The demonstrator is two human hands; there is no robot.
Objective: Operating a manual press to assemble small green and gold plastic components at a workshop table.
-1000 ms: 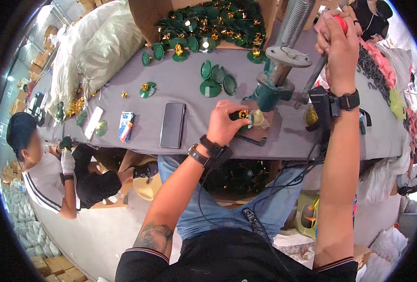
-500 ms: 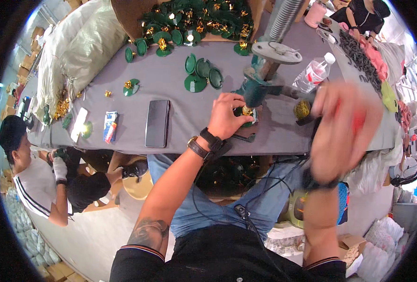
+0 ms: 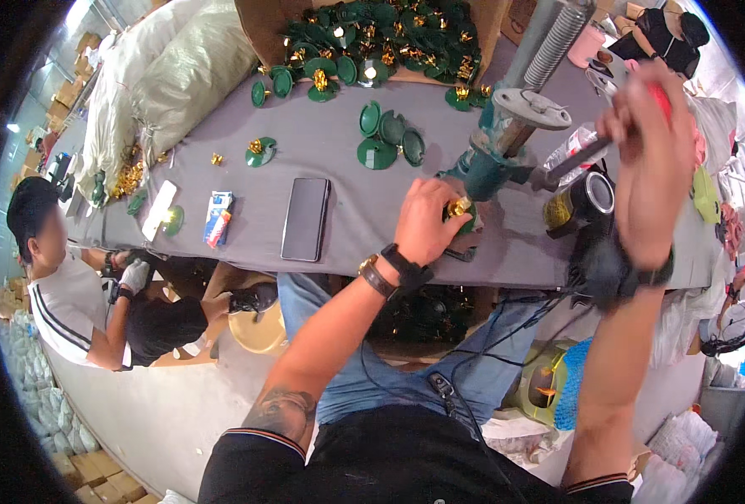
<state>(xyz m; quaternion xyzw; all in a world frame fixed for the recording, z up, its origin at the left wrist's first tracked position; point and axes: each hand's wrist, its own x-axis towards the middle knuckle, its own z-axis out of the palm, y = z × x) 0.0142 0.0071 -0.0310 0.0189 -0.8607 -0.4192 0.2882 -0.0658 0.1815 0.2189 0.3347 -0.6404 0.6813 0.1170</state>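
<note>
My left hand point(image 3: 429, 220) is closed at the foot of a green hand press point(image 3: 490, 164), thumb and fingers pinching a green disc with a shiny gold ornament point(image 3: 459, 207). The fingers partly cover that piece. Raised at the right, my right hand point(image 3: 651, 155) is wrapped round the press lever point(image 3: 587, 158), whose red knob point(image 3: 661, 99) shows between the fingers. Motion blurs this hand a little. A round dark tin point(image 3: 591, 198) with gold contents visible beside it stands between the press and my right wrist.
Behind the press, a cardboard box point(image 3: 259, 32) holds many green and gold pieces. Loose green discs point(image 3: 376, 153), a phone point(image 3: 306, 220) and a small packet point(image 3: 218, 220) lie on the grey tabletop. A clear bottle point(image 3: 570, 151) stands right of the press. Someone sits at left point(image 3: 70, 294).
My right hand has risen with the lever, up and away from my body. My left hand stays pinched on the piece under the press. The whole view has shifted slightly.
</note>
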